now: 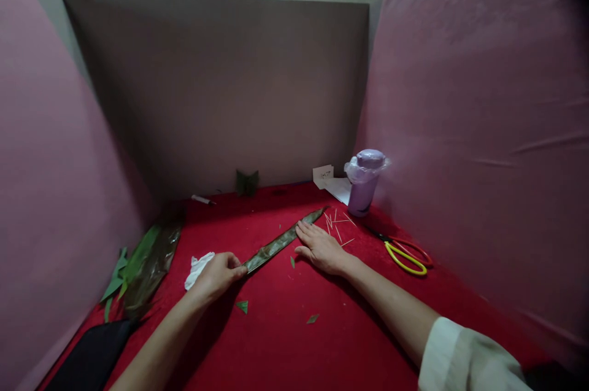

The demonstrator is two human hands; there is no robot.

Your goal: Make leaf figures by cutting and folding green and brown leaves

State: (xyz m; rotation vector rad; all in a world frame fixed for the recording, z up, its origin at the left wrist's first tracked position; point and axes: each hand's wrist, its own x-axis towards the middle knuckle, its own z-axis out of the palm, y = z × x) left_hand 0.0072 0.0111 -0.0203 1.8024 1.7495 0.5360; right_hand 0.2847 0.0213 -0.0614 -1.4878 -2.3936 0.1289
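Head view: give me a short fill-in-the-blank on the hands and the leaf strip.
1. The left hand pinches the near end of the long ____ strip.
2. The right hand lies ____ on the red cloth, beside the strip.
3. The scissors have ____ handles.

Missing: leaf; flat; yellow

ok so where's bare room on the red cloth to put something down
The widest bare patch of red cloth lies near the camera, between the two forearms, with only small leaf scraps. Another lies behind the leaf strip, up to the folded leaf and pen. The right is crowded: toothpicks, scissors, bottle. Leaves fill the left edge.
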